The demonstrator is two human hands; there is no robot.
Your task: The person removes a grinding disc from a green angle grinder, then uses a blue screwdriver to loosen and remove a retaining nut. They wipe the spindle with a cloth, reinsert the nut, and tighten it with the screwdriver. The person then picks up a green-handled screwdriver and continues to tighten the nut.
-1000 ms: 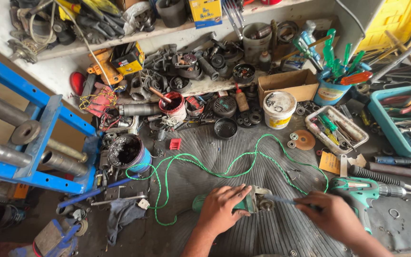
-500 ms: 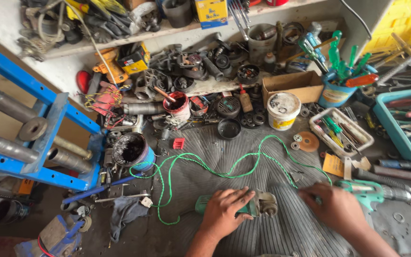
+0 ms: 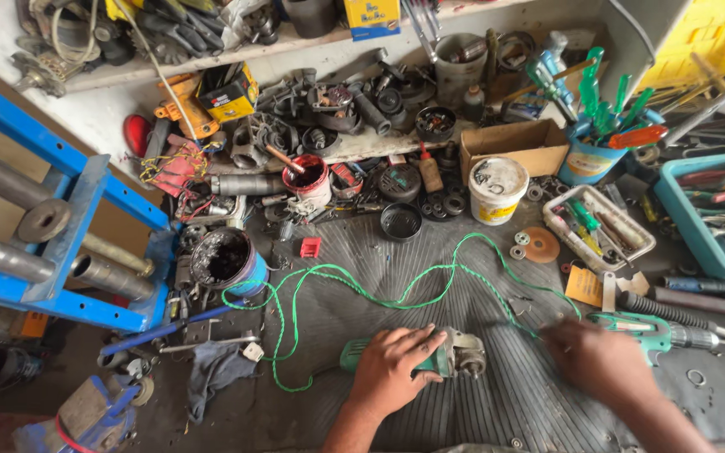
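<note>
Head view: left hand (image 3: 394, 369) lies palm-down over green angle grinder (image 3: 455, 356), fingers curled around its body, pinning it on ribbed grey mat (image 3: 430, 252) near mat's front edge. Grinder's metal head pokes out right of fingers. Right hand (image 3: 602, 361) blurred, back up, just right of grinder; grip cannot be told. Green twisted cord (image 3: 379, 294) loops across mat behind both hands. Green power drill (image 3: 656, 329) just beyond right hand. White tub (image 3: 497, 189) near mat's far edge.
</note>
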